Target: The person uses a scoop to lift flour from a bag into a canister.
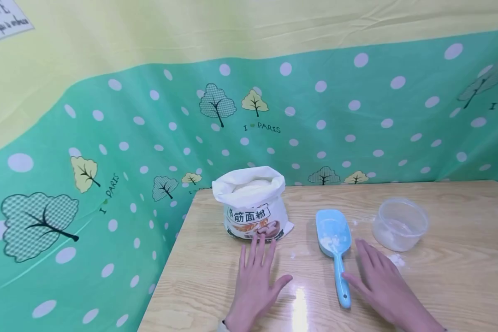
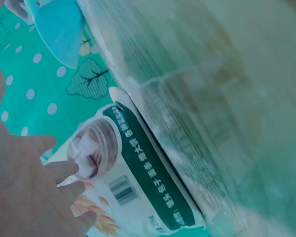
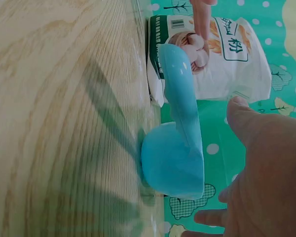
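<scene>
Lying on the wooden table [image 1: 199, 281], the blue scoop [image 1: 338, 263] has white powder [image 1: 331, 243] in its bowl. Just right of its handle, the right hand [image 1: 383, 286] spreads relaxed fingers and grips nothing. Left of the scoop, the left hand [image 1: 255, 286] is also free of any hold, its fingers stretched toward the flour bag [image 1: 253, 216], which stands upright to the left of the scoop's bowl with its white top rolled back. The clear tub [image 1: 400, 244] sits to the right of that bowl, near a patch of spilled powder [image 1: 397, 259].

Only the head view takes in the tub and the powder in the scoop. The left wrist view adds a barcode [image 2: 123, 190] on the bag, unreadable from the head; the right wrist view shows the scoop's handle raised clear of the tabletop, its shadow underneath.

Whether the left fingertips touch the bag is hard to tell. At the left wrist view's top edge the scoop is cut off, and the tabletop there blurs into reflections. The right wrist view hides part of the right hand's fingers.
</scene>
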Tool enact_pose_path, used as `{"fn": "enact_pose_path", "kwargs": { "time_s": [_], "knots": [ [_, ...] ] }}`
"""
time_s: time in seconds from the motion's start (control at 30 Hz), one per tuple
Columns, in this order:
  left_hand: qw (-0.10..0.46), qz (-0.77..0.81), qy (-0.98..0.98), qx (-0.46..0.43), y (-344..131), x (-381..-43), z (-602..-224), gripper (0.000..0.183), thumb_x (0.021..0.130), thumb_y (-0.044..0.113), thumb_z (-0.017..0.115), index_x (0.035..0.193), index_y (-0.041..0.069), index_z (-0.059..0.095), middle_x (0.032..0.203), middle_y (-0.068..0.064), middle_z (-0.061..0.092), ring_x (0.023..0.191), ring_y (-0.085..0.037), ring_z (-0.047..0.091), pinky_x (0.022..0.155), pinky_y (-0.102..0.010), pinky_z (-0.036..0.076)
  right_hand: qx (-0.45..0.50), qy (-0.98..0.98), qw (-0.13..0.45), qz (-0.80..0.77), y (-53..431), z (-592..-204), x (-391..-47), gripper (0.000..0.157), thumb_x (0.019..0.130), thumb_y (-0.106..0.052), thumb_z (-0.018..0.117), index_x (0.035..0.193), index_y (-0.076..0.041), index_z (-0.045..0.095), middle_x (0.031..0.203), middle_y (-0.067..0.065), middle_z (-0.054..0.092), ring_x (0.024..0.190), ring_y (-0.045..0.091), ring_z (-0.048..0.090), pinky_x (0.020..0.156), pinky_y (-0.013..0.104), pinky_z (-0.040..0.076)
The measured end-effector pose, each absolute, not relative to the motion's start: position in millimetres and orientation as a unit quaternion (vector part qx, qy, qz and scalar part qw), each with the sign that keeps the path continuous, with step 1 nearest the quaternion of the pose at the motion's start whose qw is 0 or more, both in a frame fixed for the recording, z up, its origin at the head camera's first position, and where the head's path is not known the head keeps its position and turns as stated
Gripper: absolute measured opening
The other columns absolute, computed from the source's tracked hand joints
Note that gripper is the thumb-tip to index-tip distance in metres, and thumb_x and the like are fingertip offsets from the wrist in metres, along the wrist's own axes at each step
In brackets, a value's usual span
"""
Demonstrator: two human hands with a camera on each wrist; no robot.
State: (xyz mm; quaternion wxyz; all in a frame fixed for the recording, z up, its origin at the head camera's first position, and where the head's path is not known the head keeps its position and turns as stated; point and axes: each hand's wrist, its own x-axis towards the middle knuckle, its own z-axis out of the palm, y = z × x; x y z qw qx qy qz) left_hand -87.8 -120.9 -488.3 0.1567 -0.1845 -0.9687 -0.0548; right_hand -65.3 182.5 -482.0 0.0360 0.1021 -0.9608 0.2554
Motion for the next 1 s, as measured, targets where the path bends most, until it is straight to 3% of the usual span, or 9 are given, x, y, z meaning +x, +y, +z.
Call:
{"fn": "enact_pose_path", "kwargs": {
  "time_s": [0.2, 0.4, 0.63, 0.83, 1.0],
  "knots": [
    [0.143, -0.059, -0.972, -0.18, -127.7, -90.4, -484.7, 0.085, 0.091, 0.064, 0.055, 0.156, 0.015, 0.03, 0.163, -0.014, 0.024, 0.149, -0.032, 0.024, 0.119, -0.057, 0.025, 0.097, -0.953, 0.029, 0.286, 174.9, -482.2, -67.1, 0.096, 0.096, -0.056, 0.056, 0.157, 0.002, 0.009, 0.154, 0.032, 0.029, 0.135, 0.053, 0.034, 0.103, 0.07, 0.034],
    [0.141, -0.1, -0.971, -0.166, -139.1, -92.8, -479.7, 0.083, 0.092, 0.061, 0.057, 0.156, 0.014, 0.031, 0.16, -0.013, 0.031, 0.147, -0.031, 0.03, 0.121, -0.053, 0.024, 0.093, -0.954, 0.02, 0.283, 167.6, -483.4, -70.7, 0.098, 0.096, -0.056, 0.055, 0.156, 0.006, 0.009, 0.152, 0.034, 0.032, 0.133, 0.053, 0.038, 0.104, 0.07, 0.037],
    [0.137, -0.134, -0.972, -0.132, -154.6, -98.2, -470.7, 0.08, 0.096, 0.067, 0.041, 0.155, 0.013, 0.033, 0.158, -0.015, 0.034, 0.145, -0.033, 0.034, 0.12, -0.054, 0.026, 0.095, -0.957, 0.021, 0.272, 162.6, -484.0, -72.6, 0.098, 0.097, -0.056, 0.054, 0.155, 0.008, 0.008, 0.151, 0.035, 0.032, 0.134, 0.053, 0.038, 0.104, 0.069, 0.038],
    [0.128, -0.173, -0.971, -0.106, -165.9, -107.3, -460.5, 0.078, 0.098, 0.064, 0.041, 0.154, 0.011, 0.032, 0.157, -0.015, 0.035, 0.143, -0.034, 0.035, 0.12, -0.054, 0.028, 0.097, -0.961, 0.021, 0.259, 159.2, -484.4, -74.2, 0.103, 0.094, -0.06, 0.058, 0.154, 0.01, 0.011, 0.148, 0.036, 0.036, 0.132, 0.052, 0.042, 0.1, 0.067, 0.043],
    [0.111, -0.233, -0.963, -0.072, -172.8, -115.7, -447.8, 0.075, 0.098, 0.065, 0.04, 0.154, 0.015, 0.033, 0.158, -0.011, 0.035, 0.144, -0.032, 0.034, 0.119, -0.054, 0.028, 0.108, -0.96, 0.031, 0.255, 158.9, -486.8, -74.4, 0.101, 0.092, -0.053, 0.064, 0.152, 0.012, 0.016, 0.148, 0.036, 0.037, 0.131, 0.052, 0.043, 0.1, 0.066, 0.044]
  ]
}}
